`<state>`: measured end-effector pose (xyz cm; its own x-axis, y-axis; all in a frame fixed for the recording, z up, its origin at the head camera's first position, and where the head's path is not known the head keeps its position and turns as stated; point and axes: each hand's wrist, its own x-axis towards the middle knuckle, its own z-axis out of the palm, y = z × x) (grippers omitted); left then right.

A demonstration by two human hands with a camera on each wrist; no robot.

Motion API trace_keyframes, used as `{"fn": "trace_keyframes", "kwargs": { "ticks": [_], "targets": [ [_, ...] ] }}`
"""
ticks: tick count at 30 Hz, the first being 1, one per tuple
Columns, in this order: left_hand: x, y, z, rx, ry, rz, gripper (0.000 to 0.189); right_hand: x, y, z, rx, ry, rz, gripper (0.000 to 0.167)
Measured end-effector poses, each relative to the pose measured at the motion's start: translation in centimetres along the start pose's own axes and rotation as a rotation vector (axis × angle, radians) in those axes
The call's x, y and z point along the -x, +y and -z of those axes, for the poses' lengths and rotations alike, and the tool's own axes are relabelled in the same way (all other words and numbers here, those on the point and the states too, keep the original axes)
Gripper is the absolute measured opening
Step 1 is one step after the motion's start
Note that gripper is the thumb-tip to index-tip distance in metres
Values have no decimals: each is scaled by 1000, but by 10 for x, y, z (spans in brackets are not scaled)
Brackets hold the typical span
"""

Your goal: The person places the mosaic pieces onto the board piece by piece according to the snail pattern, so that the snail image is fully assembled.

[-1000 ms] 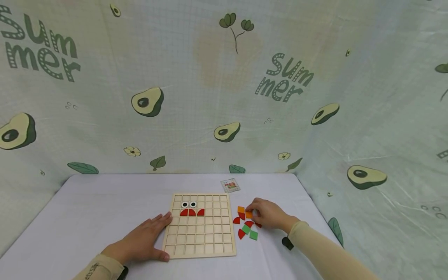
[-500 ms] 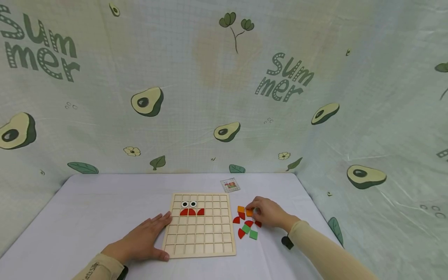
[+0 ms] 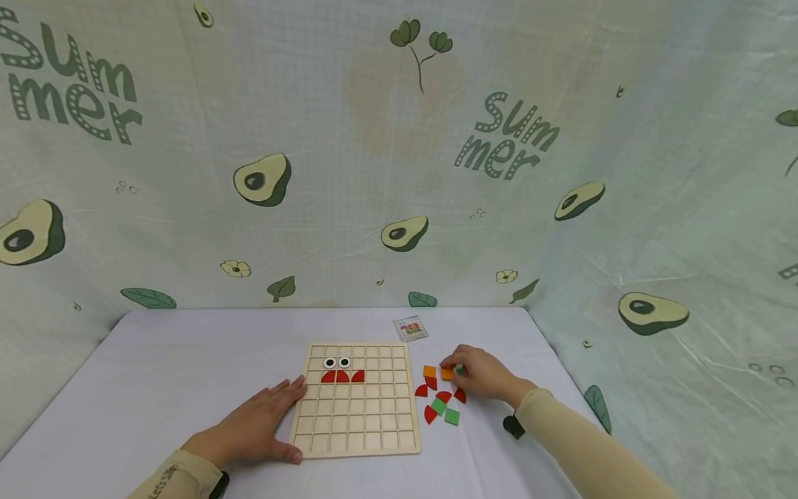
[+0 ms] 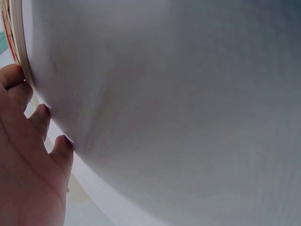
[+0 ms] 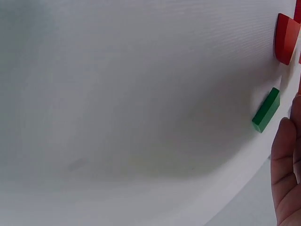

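A pale wooden grid board [image 3: 356, 423] lies on the white-covered table. On it sit two eye tiles [image 3: 337, 362] and, in the row below, several red quarter-round tiles [image 3: 343, 376]. My left hand [image 3: 252, 430] rests along the board's left edge, fingers extended and thumb at the near left corner; the left wrist view shows its fingertips at the board's side [image 4: 19, 42]. Right of the board, my right hand [image 3: 483, 374] pinches an orange square tile [image 3: 447, 374] at its fingertips. Close under that hand lies a green tile [image 3: 460, 370], also seen in the right wrist view as a green block [image 5: 266, 110].
Loose tiles lie between board and right hand: another orange square [image 3: 429, 371], several red quarter-rounds [image 3: 421, 391] and green squares [image 3: 451, 416]. A small picture card [image 3: 411, 328] lies behind the board's right corner. A patterned cloth [image 3: 337, 263] hangs behind the table.
My right hand has shifted slightly away and right, and the orange tile has moved with it. More of the red tile below that hand now shows. My left hand stays at the board.
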<state>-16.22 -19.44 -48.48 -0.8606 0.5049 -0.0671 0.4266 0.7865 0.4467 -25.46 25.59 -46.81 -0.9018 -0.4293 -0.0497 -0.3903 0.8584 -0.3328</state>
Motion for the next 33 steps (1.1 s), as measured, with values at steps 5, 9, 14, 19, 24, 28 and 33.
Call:
{"fn": "trace_keyframes", "kwargs": {
  "ticks": [5,9,14,19,24,28,33],
  "targets": [
    [-1,-1,0,2,2,0,120,-7,-8,2,-11,4,30,26],
    [-1,-2,0,2,-2,0,120,-17,-23,2,-21,-10,42,27],
    [-1,-3,0,4,-10,21,120,-36,-50,-3,-33,-45,70,27],
    [-1,-5,-2,6,-15,27,120,-53,-79,-14,-22,-82,134,28],
    [-1,-5,-3,2,-12,25,120,-63,-99,-27,17,-82,236,26],
    [-2,-3,-3,7,-7,17,121,-67,-106,-35,48,-76,266,27],
    [-2,-4,-3,1,-3,31,121,-68,-109,-37,53,-60,276,29]
  ]
}}
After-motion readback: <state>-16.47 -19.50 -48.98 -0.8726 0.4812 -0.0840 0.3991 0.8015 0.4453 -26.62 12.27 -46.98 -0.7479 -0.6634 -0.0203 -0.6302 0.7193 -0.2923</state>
